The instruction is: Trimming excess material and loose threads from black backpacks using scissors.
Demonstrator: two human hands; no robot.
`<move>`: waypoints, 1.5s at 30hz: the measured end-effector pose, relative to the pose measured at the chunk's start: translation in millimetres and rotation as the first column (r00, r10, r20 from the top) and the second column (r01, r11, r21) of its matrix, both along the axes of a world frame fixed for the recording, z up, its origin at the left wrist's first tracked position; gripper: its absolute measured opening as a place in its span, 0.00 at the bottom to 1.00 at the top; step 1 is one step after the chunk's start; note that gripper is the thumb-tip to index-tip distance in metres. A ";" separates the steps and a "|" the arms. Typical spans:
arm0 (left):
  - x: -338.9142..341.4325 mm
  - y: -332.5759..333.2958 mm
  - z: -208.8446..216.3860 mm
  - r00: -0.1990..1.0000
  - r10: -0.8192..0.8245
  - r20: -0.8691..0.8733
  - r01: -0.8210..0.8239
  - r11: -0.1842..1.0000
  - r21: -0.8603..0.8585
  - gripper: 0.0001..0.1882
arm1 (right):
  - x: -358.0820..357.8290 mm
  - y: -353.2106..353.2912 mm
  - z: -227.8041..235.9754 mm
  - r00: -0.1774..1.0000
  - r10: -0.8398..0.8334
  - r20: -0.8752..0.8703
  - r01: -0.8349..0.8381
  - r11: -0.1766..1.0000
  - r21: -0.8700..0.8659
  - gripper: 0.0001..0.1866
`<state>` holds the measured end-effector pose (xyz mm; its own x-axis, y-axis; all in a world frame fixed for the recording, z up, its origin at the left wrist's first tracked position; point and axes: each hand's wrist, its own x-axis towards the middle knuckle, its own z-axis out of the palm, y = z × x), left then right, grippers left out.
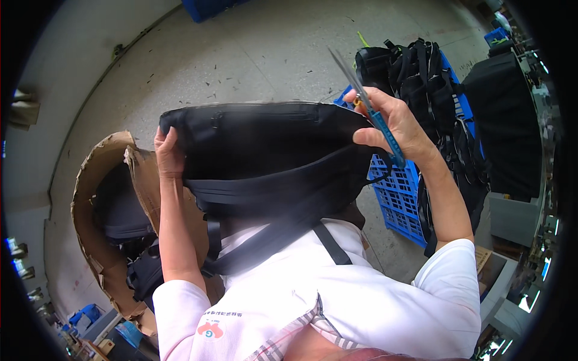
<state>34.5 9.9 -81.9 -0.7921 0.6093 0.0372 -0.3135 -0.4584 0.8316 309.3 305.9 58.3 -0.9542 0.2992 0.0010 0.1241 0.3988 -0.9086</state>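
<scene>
A black fabric bag (253,141) with a zipper along its upper part is spread out in front of my chest, its straps hanging toward me and partly blurred. My left hand (170,150) pinches the bag's upper left corner between thumb and fingers. In my right hand (394,123), a pair of scissors (384,131) with long metal blades and a blue handle is gripped, blades pointing up and away. Something small and orange shows by the fingers there. The right thumb lies at the bag's right edge; whether it presses the fabric I cannot tell.
At the right, black bags (421,84) with straps are piled on blue plastic crates (397,198). An open cardboard box (87,198) at the left holds more black bags (123,204). Scraps lie on the grey floor (253,66). A black-draped surface (506,120) stands at far right.
</scene>
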 end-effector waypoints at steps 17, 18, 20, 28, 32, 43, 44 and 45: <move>0.3 3.2 21.0 0.999 -0.005 0.049 0.004 1.000 0.019 0.14 | 53.9 33.8 -3.0 0.999 0.008 0.050 -0.038 0.776 0.630 0.35; -0.6 1.6 20.2 0.999 -0.004 0.046 0.003 1.000 0.016 0.14 | 53.6 33.7 -2.6 0.999 0.009 0.048 -0.037 0.778 0.628 0.35; -2.8 -1.9 17.2 0.999 0.004 0.054 -0.005 1.000 0.014 0.14 | 53.1 33.2 -2.0 0.999 0.027 0.047 -0.049 0.813 0.580 0.34; 1.9 0.3 16.6 0.999 -0.020 0.028 0.020 0.999 0.034 0.14 | 52.5 39.3 -4.5 0.991 0.042 0.130 -0.106 0.835 0.540 0.37; 2.8 1.2 15.0 0.999 -0.016 0.031 0.015 0.999 0.044 0.14 | 52.4 38.4 -5.9 0.995 0.060 0.085 -0.097 0.832 0.546 0.35; 9.2 5.8 31.5 1.000 -0.020 0.015 0.019 0.997 0.069 0.13 | 55.4 38.1 0.2 0.999 -0.029 0.016 0.020 0.911 0.411 0.29; 8.9 5.2 32.9 1.000 -0.012 -0.006 0.012 0.998 0.066 0.13 | 52.0 38.3 9.6 0.997 -0.077 0.018 0.066 0.938 0.341 0.33; 8.9 5.1 35.7 1.000 -0.009 -0.027 0.011 0.998 0.061 0.13 | 48.5 36.0 13.8 0.995 -0.092 -0.021 0.093 0.918 0.384 0.35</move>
<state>43.4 15.0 -46.1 -0.7840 0.6133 0.0956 -0.2968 -0.5057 0.8100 357.7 341.9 72.1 -0.9220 0.3626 0.1359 0.1756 0.7042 -0.6879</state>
